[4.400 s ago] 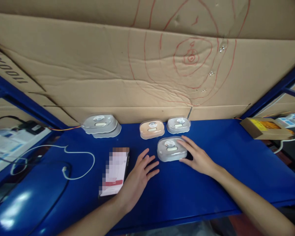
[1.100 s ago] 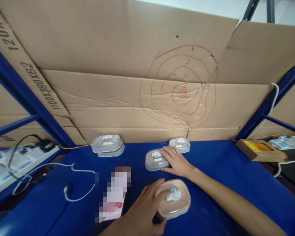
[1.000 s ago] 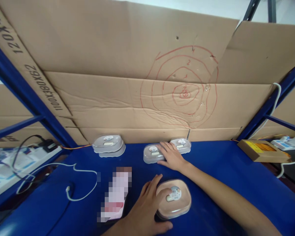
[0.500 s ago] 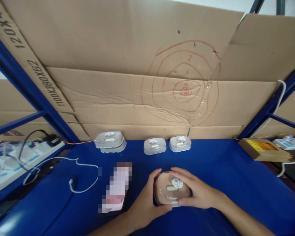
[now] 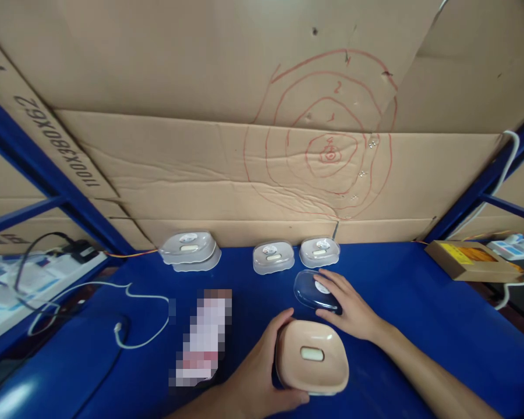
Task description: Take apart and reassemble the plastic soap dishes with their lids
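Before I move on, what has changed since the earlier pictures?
The right hand moved the grey box back to where the peach box had stood, and let go. The peach box came forward into the left hand's grip; its clear lid is now off, in the right hand, beyond the box. The stack, back-right box and phone stayed put.

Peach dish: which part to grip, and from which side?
Likely the right rim of the peach dish, coming from the person's right: the left hand wraps its left side, while the rounded right edge is exposed.
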`<state>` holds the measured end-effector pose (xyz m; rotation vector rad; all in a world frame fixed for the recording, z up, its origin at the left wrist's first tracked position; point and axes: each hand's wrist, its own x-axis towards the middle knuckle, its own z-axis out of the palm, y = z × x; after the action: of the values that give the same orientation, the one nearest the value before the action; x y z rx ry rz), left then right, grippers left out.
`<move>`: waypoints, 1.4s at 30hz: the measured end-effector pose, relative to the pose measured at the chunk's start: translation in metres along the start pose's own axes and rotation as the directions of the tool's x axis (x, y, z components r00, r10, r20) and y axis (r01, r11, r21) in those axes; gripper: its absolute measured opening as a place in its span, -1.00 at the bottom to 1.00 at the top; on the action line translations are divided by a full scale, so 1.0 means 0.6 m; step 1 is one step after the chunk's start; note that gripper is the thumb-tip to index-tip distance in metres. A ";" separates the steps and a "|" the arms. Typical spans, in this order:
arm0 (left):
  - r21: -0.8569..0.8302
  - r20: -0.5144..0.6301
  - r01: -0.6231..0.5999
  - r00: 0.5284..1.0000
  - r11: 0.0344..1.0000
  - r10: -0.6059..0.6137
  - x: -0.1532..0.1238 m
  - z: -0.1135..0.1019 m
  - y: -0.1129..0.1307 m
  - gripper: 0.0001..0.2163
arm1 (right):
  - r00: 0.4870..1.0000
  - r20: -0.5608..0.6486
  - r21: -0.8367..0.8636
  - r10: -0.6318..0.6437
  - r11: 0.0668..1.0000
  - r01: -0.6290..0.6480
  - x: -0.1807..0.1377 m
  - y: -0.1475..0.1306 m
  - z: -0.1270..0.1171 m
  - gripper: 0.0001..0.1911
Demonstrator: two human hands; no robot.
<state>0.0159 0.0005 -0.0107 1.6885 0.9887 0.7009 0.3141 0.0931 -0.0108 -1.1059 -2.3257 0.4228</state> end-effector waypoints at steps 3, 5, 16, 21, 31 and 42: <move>0.022 0.011 -0.011 1.000 1.000 0.011 0.003 0.007 -0.020 0.20 | 0.997 0.073 -0.092 0.015 0.996 -0.008 0.015 0.025 0.016 -0.25; 0.014 0.016 -0.031 0.999 0.999 0.031 0.007 0.010 -0.035 0.21 | 0.994 0.106 -0.142 0.033 0.990 -0.018 0.023 0.032 0.023 -0.26; -0.064 -0.164 0.008 0.986 0.998 -0.019 0.009 -0.010 0.008 -0.16 | 0.943 0.267 0.208 -0.196 0.968 0.142 -0.022 -0.044 -0.015 0.03; -0.175 -0.154 -0.009 0.988 0.985 -0.019 0.014 -0.020 0.011 -0.13 | 0.931 0.294 0.280 -0.216 0.951 0.132 -0.035 -0.081 0.008 -0.11; 0.049 -0.071 0.047 0.997 0.998 -0.043 0.009 -0.015 0.004 0.20 | 0.976 0.204 0.413 -0.074 0.911 -0.017 -0.010 -0.079 -0.030 -0.43; 0.336 0.019 -0.003 1.000 0.942 -0.003 -0.008 -0.016 0.020 0.25 | 0.986 0.128 0.283 -0.107 0.957 0.067 -0.009 -0.060 -0.022 -0.56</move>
<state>0.0089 -0.0008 0.0038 1.9859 1.1434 0.5344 0.3023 0.0673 0.0153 -0.8590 -2.3349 0.7904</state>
